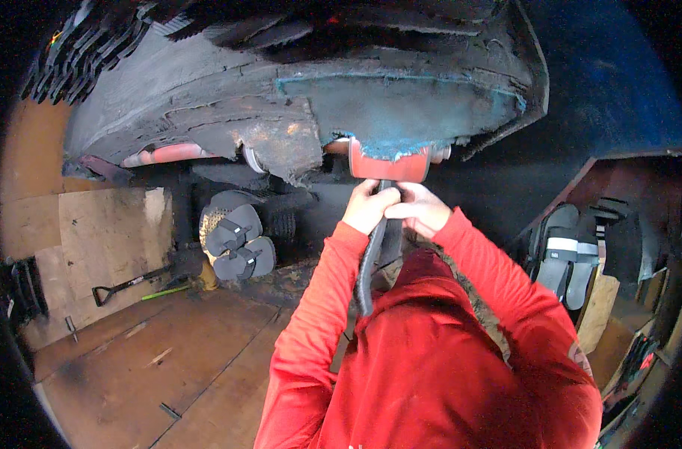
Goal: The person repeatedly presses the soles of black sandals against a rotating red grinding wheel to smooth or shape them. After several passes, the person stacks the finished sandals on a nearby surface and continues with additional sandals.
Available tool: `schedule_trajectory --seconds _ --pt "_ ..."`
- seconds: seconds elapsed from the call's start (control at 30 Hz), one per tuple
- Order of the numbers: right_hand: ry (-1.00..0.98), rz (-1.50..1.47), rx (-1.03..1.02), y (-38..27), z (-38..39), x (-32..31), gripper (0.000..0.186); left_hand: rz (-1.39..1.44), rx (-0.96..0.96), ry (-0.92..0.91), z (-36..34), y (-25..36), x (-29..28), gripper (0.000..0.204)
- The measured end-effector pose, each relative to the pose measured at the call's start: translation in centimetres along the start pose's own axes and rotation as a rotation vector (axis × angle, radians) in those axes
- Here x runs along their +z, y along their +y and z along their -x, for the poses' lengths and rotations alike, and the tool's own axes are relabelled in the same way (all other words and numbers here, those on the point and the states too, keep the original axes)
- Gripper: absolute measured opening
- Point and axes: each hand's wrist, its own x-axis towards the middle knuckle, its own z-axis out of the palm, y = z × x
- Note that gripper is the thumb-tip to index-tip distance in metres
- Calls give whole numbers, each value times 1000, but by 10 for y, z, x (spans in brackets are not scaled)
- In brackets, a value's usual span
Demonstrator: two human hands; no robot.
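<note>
Both hands are at a dark grey, flat piece (366, 277), which looks like a shoe sole seen edge-on. My left hand (368, 206) grips it from the left, thumb on top, and my right hand (423, 206) pinches it from the right. Its far end reaches the lower side of an orange-red abrasive belt (388, 168) on a machine; whether they touch I cannot tell. A dust-coated grey hood (423, 105) with frayed blue edging hangs over the belt.
Grey sandals (236, 232) are stacked left of my arms; more soles (558, 258) stand on the right. Another red roller (173, 153) sits farther left. Dark pieces (87, 63) hang at upper left. A black-handled tool (113, 292) lies by cardboard (109, 232).
</note>
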Motion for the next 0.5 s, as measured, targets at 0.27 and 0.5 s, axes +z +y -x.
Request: schedule_trajectory --seconds 0.27,0.5 --pt "157 706 -597 72 10 21 127 97 392 97 58 -32 11 73" --pt "187 731 -155 70 13 27 98 -772 424 520 49 -2 13 52"
